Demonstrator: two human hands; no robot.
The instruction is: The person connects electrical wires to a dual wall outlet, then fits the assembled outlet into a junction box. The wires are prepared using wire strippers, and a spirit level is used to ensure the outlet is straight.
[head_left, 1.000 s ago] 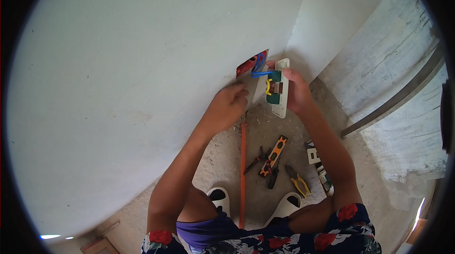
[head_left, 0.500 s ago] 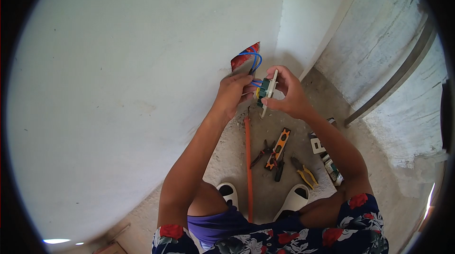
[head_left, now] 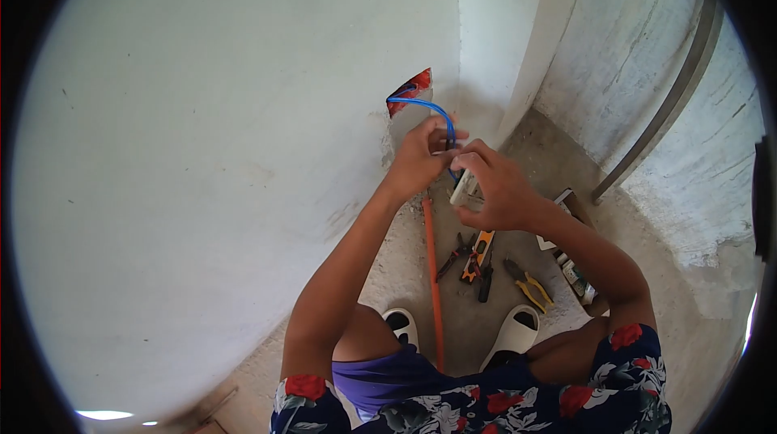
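A red-lined box [head_left: 411, 93] is set in the wall, and blue wires [head_left: 433, 104] come out of it and curve down to a white switch or socket plate [head_left: 464, 190]. My left hand [head_left: 425, 155] is closed on the blue wires just above the plate. The plate sits in my right hand [head_left: 495, 185], with the thumb below and fingers at its upper edge. Its front is turned toward the right hand; most of its back is hidden.
An orange conduit [head_left: 433, 284] runs along the floor. Near it lie dark-handled pliers [head_left: 457, 254], an orange level [head_left: 479, 258] and yellow-handled pliers [head_left: 530, 284]. A box of parts [head_left: 576, 276] is under my right forearm. A curved strip [head_left: 668, 110] leans at the right wall.
The plate has moved lower and tilted, hiding its green back. My left hand has shifted from beside its back onto the wires above, which now stretch further from the box. The view has shifted slightly.
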